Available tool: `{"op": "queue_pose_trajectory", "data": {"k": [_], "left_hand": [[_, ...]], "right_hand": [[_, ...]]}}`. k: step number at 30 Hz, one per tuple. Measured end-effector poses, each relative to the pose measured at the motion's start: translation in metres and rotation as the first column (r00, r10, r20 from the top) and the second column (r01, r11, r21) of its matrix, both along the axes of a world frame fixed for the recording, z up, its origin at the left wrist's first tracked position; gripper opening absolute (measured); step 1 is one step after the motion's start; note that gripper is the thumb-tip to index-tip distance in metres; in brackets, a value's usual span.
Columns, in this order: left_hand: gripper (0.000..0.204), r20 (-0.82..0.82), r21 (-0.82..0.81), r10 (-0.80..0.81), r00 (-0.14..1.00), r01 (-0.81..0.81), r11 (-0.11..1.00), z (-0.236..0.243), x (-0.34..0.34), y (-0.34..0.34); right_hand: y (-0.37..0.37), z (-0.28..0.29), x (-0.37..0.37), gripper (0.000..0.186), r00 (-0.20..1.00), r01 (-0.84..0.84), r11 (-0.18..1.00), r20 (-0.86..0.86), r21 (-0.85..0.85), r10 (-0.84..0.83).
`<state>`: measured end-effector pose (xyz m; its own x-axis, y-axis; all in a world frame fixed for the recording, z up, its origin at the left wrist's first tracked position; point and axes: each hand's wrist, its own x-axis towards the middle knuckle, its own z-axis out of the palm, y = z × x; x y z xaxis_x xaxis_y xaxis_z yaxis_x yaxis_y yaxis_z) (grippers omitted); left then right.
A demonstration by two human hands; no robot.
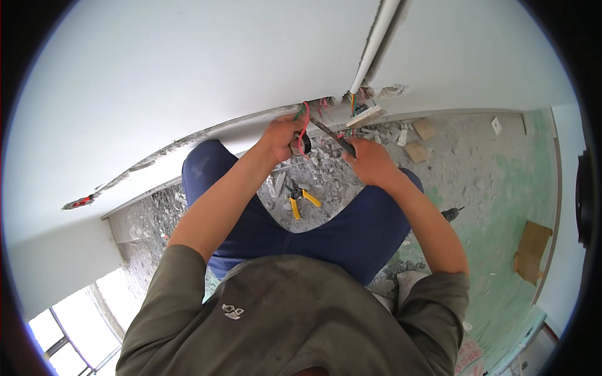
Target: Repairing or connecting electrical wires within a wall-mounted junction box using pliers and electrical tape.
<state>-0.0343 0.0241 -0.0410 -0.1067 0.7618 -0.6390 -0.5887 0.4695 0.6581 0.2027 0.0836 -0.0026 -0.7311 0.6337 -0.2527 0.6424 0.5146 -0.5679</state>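
My left hand (283, 139), by the foot of the wall, is closed around a red wire (305, 128) that comes from the wall opening. A black ring, apparently a roll of electrical tape (306, 143), is also at its fingers. My right hand (371, 161) is closed on a long narrow tool with a dark handle (343, 145), whose tip points up and left toward the wires. The exact kind of tool is unclear. Just right of the wires, a white faceplate (365, 117) hangs tilted from the wall on coloured wires.
Yellow-handled pliers (303, 198) lie on rubble between my knees. A white conduit (375, 47) runs up the wall groove. Broken plaster (326, 166) covers the floor along the wall. Rightward are square board pieces (424, 129), a drill-like tool (449, 214) and a flattened cardboard box (532, 250).
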Motion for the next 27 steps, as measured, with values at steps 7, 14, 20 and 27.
{"op": "queue_pose_trajectory", "data": {"k": [7,14,20,27], "left_hand": [[0.009,-0.035,-0.006,-0.039,0.999,0.039,0.999,0.004,0.009,-0.001],[0.014,0.035,-0.012,-0.011,0.999,0.011,1.000,0.001,0.003,-0.001],[0.011,0.002,-0.006,-0.047,0.999,0.047,0.999,-0.004,0.006,0.000],[0.008,0.006,-0.051,-0.053,0.999,0.053,0.997,0.001,0.010,0.002]], "right_hand": [[0.027,0.010,0.007,0.032,0.992,0.067,0.525,0.001,-0.849,-0.125],[0.001,-0.003,0.005,0.037,0.890,-0.078,-0.170,0.008,-0.982,-0.457],[-0.011,0.009,0.010,0.046,0.995,-0.065,0.998,-0.071,0.006,0.066],[-0.012,0.016,0.001,0.049,0.989,-0.027,0.914,0.144,0.406,-0.035]]}}
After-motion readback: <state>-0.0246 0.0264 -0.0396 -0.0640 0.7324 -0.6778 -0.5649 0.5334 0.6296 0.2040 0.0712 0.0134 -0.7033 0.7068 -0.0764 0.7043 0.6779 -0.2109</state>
